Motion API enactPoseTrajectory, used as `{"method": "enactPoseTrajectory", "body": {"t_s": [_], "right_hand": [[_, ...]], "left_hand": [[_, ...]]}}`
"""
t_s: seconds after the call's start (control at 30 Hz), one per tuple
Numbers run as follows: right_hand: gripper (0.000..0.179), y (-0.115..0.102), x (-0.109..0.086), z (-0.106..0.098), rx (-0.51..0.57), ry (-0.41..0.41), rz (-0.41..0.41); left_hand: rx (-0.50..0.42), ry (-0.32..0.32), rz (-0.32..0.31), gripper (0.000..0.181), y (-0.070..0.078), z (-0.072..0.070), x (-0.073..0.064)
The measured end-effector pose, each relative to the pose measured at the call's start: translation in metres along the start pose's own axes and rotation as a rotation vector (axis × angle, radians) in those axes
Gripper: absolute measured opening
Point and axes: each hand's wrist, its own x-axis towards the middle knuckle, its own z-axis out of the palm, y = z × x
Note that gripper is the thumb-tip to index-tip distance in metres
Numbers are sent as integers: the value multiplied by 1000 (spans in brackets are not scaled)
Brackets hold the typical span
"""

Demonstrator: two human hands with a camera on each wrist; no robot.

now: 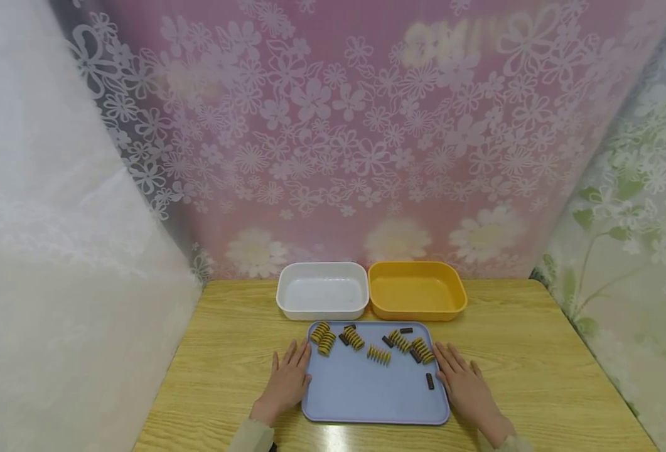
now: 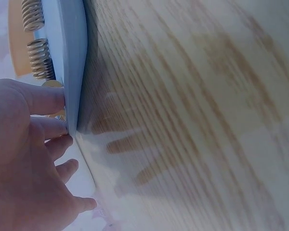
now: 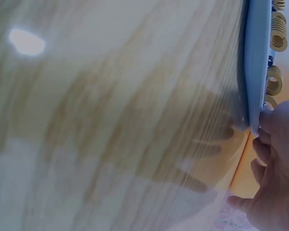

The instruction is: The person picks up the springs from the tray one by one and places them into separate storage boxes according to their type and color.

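Note:
A blue tray (image 1: 375, 402) lies on the table with several yellow coil springs (image 1: 378, 355) and several small dark ribbed pieces (image 1: 430, 381) strewn mostly over its far half. My left hand (image 1: 287, 378) rests at the tray's left edge, fingers extended forward and thumb at the rim. Along the right edge lies my right hand (image 1: 464, 384) in much the same way, close to a dark piece and a yellow spring (image 1: 422, 350). In the left wrist view the thumb and a finger touch the tray wall (image 2: 74, 62). The right wrist view shows fingertips right at the tray's corner (image 3: 256, 96).
Behind the tray stand a white bin (image 1: 322, 307) on the left and an orange-yellow bin (image 1: 417, 307) on the right, side by side. Flowered curtains (image 1: 366, 157) hang at the back and the sides of the wooden table (image 1: 536, 376).

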Motion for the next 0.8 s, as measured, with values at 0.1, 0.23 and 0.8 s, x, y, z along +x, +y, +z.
{"method": "enactPoseTrajectory", "body": {"t_s": [0.1, 0.23, 0.8], "right_hand": [[50, 1, 2, 3, 23, 16, -18], [52, 3, 5, 9, 39, 45, -62], [56, 20, 7, 26, 49, 20, -66]], "left_hand": [[-5, -1, -4, 59, 0, -1, -1], [-4, -8, -9, 59, 0, -2, -3], [-61, 0, -8, 59, -1, -4, 0]]}}
